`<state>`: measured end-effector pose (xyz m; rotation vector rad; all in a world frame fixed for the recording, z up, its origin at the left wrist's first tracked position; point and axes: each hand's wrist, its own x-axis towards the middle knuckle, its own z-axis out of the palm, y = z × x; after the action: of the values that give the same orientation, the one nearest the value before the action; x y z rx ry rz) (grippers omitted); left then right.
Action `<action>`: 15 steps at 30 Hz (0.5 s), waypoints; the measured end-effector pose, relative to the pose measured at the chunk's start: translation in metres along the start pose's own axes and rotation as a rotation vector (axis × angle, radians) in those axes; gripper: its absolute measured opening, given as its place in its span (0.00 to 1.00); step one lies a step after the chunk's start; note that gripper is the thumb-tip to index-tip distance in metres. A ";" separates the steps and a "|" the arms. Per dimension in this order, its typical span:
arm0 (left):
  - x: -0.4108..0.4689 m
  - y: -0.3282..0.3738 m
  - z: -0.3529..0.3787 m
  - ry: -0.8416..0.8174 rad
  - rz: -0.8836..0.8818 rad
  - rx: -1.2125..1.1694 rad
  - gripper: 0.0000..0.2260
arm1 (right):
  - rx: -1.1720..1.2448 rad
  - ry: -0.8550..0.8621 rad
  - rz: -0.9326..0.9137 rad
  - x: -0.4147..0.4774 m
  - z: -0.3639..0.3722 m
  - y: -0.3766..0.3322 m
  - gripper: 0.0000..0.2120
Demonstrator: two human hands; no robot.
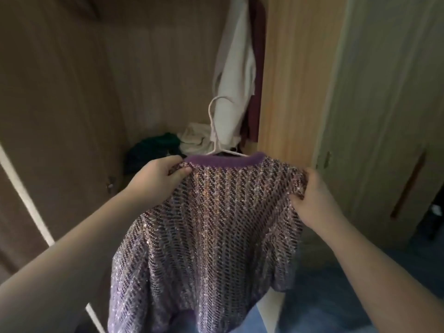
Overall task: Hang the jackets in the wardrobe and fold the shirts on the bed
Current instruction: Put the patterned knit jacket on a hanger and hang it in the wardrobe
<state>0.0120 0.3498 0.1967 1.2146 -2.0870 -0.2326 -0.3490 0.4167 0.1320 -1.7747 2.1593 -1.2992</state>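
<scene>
A purple sequined jacket (216, 224) with a fuzzy purple collar hangs on a white hanger (212, 126), whose hook rises above the collar. My left hand (161, 176) grips the jacket's left shoulder. Its right shoulder is pinched in my right hand (314, 200). I hold the jacket up in front of the open wardrobe (156, 68), with its back toward me. The hanger's arms are hidden inside the jacket.
Inside the wardrobe a white garment (234, 75) hangs at the right beside a dark red one (258, 56). Crumpled green cloth (156, 147) and white cloth (194, 138) lie on the wardrobe floor. A wooden wardrobe door (295, 80) stands at the right.
</scene>
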 end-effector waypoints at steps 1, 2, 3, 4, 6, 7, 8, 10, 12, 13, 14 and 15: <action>0.003 -0.006 -0.001 0.006 -0.021 0.033 0.11 | -0.002 0.034 -0.018 0.011 0.012 -0.002 0.28; 0.007 -0.013 -0.004 0.022 -0.044 0.075 0.10 | 0.004 0.057 -0.036 0.023 0.023 -0.003 0.25; 0.011 -0.020 -0.008 0.042 -0.068 0.127 0.08 | 0.020 0.062 -0.057 0.035 0.033 -0.003 0.23; 0.017 -0.028 -0.013 0.059 -0.087 0.184 0.07 | 0.040 0.055 -0.083 0.047 0.041 -0.003 0.20; 0.029 -0.043 -0.022 0.075 -0.109 0.284 0.10 | 0.060 0.040 -0.165 0.077 0.053 -0.005 0.14; 0.037 -0.049 -0.026 0.077 -0.113 0.316 0.12 | 0.058 0.040 -0.226 0.093 0.057 -0.007 0.12; 0.044 -0.053 -0.030 0.076 -0.114 0.334 0.14 | 0.069 0.030 -0.283 0.112 0.060 -0.011 0.11; 0.060 -0.061 -0.040 0.066 -0.111 0.349 0.18 | 0.157 -0.063 -0.344 0.152 0.060 -0.019 0.10; 0.076 -0.066 -0.049 0.078 -0.104 0.339 0.17 | 0.312 -0.278 -0.342 0.192 0.056 -0.024 0.12; 0.083 -0.067 -0.051 0.102 -0.097 0.323 0.17 | 0.450 -0.406 -0.310 0.209 0.054 -0.026 0.14; 0.091 -0.069 -0.051 0.133 -0.086 0.300 0.17 | 0.569 -0.521 -0.249 0.225 0.055 -0.028 0.16; 0.099 -0.069 -0.049 0.163 -0.078 0.274 0.16 | 0.615 -0.606 -0.193 0.239 0.060 -0.030 0.19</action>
<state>0.0609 0.2403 0.2474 1.4258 -1.9766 0.1186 -0.3740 0.1854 0.2175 -1.8016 1.1456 -1.0887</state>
